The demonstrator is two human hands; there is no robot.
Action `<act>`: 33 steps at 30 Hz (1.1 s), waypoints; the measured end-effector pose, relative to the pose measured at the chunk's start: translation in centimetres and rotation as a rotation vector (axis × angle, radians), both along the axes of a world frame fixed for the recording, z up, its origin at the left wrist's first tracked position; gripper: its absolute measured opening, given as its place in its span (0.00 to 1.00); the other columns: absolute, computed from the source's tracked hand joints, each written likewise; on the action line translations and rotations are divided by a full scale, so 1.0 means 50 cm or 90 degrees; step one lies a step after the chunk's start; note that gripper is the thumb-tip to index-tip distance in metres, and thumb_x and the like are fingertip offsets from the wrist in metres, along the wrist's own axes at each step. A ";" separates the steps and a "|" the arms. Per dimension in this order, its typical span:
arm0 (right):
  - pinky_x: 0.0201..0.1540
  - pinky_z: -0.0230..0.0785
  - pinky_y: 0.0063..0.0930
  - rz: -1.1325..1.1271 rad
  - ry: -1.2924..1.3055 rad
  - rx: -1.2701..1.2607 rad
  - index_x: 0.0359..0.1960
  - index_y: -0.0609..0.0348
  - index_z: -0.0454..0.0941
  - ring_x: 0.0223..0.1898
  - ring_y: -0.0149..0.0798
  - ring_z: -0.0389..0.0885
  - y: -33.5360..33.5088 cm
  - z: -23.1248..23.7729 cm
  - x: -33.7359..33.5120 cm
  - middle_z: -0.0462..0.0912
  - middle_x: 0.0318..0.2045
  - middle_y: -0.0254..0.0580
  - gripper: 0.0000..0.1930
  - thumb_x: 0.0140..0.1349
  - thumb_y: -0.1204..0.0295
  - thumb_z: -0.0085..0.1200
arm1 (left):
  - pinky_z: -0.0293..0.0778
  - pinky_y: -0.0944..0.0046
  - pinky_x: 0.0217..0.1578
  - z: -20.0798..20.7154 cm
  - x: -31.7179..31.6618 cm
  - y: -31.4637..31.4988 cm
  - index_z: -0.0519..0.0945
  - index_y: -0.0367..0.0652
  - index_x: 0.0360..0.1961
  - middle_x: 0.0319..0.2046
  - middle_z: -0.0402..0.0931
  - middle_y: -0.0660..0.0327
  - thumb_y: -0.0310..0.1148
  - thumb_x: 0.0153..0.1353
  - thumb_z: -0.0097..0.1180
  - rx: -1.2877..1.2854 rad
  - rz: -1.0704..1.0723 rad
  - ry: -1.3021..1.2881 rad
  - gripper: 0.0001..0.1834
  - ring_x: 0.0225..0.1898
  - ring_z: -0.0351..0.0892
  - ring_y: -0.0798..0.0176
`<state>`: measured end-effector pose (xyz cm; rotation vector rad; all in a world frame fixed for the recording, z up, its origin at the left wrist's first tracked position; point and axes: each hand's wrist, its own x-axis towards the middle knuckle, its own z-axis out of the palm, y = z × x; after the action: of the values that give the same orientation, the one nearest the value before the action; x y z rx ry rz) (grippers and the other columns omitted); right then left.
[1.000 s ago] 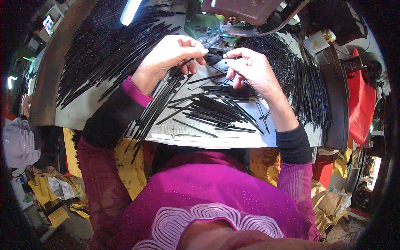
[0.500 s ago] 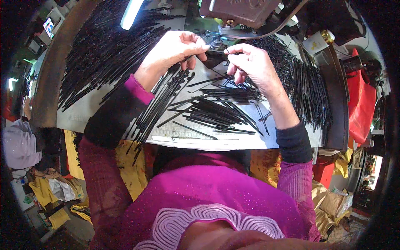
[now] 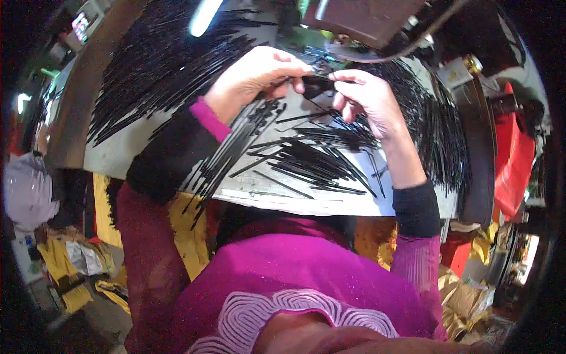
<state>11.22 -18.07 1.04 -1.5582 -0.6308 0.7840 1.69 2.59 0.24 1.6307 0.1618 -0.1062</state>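
My left hand (image 3: 262, 72) is closed in a pinch at the far middle of the table, in front of a machine's lower end. Facing it, a short gap away, my right hand (image 3: 371, 97) also pinches with thumb and forefinger. What either holds is too small and blurred to make out. Below my left wrist lies a bundle of thin black rods (image 3: 239, 144), some poking over the table's near edge. Between my forearms, more loose black rods (image 3: 315, 162) lie scattered on the pale tabletop (image 3: 259, 192).
A big heap of black rods (image 3: 165, 65) covers the table's left side, and another heap (image 3: 439, 133) the right. The brown machine (image 3: 359, 20) overhangs the far edge beside a bright lamp tube (image 3: 206, 16). A red bag (image 3: 512, 156) hangs at the right.
The whole view has shifted slightly, so the scene sits a little differently. My hands have drawn closer together, fingertips now nearly meeting near the machine. The rods on the table look unchanged.
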 end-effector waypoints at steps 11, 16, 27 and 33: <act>0.26 0.75 0.18 -0.217 0.226 0.254 0.41 0.64 0.73 0.25 0.29 0.79 -0.003 -0.038 0.007 0.79 0.27 0.39 0.10 0.59 0.73 0.50 | 0.67 0.75 0.15 -0.002 -0.033 -0.094 0.77 0.38 0.33 0.21 0.78 0.60 0.40 0.57 0.55 -0.129 -0.043 -0.030 0.14 0.14 0.73 0.72; 0.27 0.75 0.20 -0.174 0.197 0.210 0.40 0.64 0.75 0.29 0.29 0.79 -0.002 -0.043 0.005 0.79 0.29 0.37 0.10 0.60 0.71 0.51 | 0.69 0.75 0.19 0.019 -0.047 -0.063 0.78 0.37 0.38 0.21 0.77 0.64 0.44 0.58 0.52 0.115 -0.061 -0.018 0.19 0.18 0.74 0.73; 0.30 0.77 0.22 -0.181 0.199 0.260 0.41 0.65 0.73 0.31 0.34 0.80 -0.012 -0.046 0.034 0.79 0.33 0.43 0.10 0.62 0.72 0.46 | 0.72 0.57 0.35 0.010 -0.128 0.112 0.79 0.41 0.30 0.29 0.77 0.54 0.37 0.52 0.52 0.859 0.051 -0.087 0.11 0.32 0.77 0.50; 0.28 0.75 0.19 -0.197 0.175 0.220 0.41 0.65 0.73 0.29 0.31 0.80 -0.007 -0.027 0.015 0.79 0.31 0.42 0.11 0.61 0.71 0.47 | 0.71 0.55 0.33 0.007 -0.119 0.111 0.77 0.40 0.31 0.28 0.76 0.52 0.36 0.55 0.49 0.872 0.066 -0.115 0.11 0.32 0.76 0.48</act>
<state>11.96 -18.41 -0.31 -1.1684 -0.2933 0.6033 -4.28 8.16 0.59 2.9713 0.1903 0.3080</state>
